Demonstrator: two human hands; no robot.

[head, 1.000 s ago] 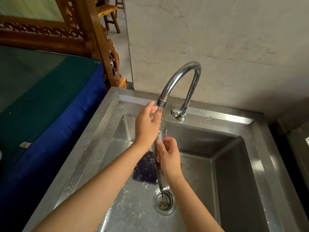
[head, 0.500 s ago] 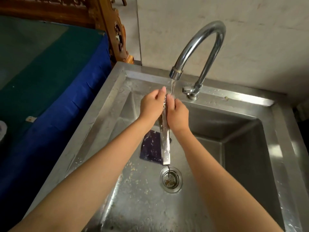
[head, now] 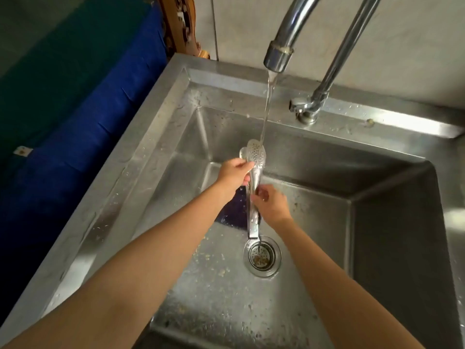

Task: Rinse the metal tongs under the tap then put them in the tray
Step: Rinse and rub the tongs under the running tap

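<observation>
Nearest, two bare forearms reach in from the bottom edge over a steel sink (head: 161, 137), one deep basin with a wet floor flecked with small bits of food. One round drain (head: 261, 255) sits in that floor, its strainer holding a little brownish debris, and one dark purple flat thing (head: 235, 212) lies on the floor just left of it, partly hidden by the arms; what it is cannot be told. Above the drain the right hand (head: 270, 204) is closed around the lower shaft of the tongs (head: 253, 197), fingers curled on the metal. A little higher the left hand (head: 232, 173) pinches the shaft just below the heads, thumb and fingers closed on it. The tongs, one pair, stand nearly upright over the basin, hinge end down near the drain, the two perforated heads up and close together. One thin stream of water (head: 268, 104) falls onto the upper head. It comes from one chrome tap (head: 279, 54), a goose-neck whose base stands on the back rim of the sink. Behind is a pale wall (head: 415, 46). To the left lies a blue and green cloth (head: 83, 102), with carved wood (head: 181, 23) at its far corner.
</observation>
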